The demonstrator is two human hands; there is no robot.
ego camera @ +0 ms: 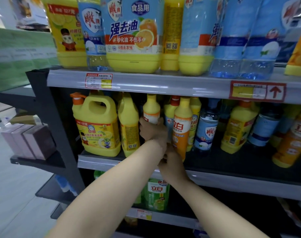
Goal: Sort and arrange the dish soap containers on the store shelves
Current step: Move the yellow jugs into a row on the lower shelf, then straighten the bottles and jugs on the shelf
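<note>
From the head camera, on the middle shelf, the left hand curls its fingers round a small yellow bottle near the handled yellow jug — the right hand sits at the base of the orange bottle, its fingers hidden, so I cannot tell their state.

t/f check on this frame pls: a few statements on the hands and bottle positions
1. The left hand grips the small yellow plastic bottle with a white-and-orange label. True.
2. The large yellow plastic jug with a handle and orange pump stands at the right end of the middle shelf. False: it stands at the left end.
3. The red price tag with an up arrow sits on the upper shelf rail, towards the right. True.
4. The green plastic bottles stand on the top shelf. False: they stand below the middle shelf.
5. The right hand hangs clear of the shelves. False: it holds the base of the tall orange plastic bottle.
</note>
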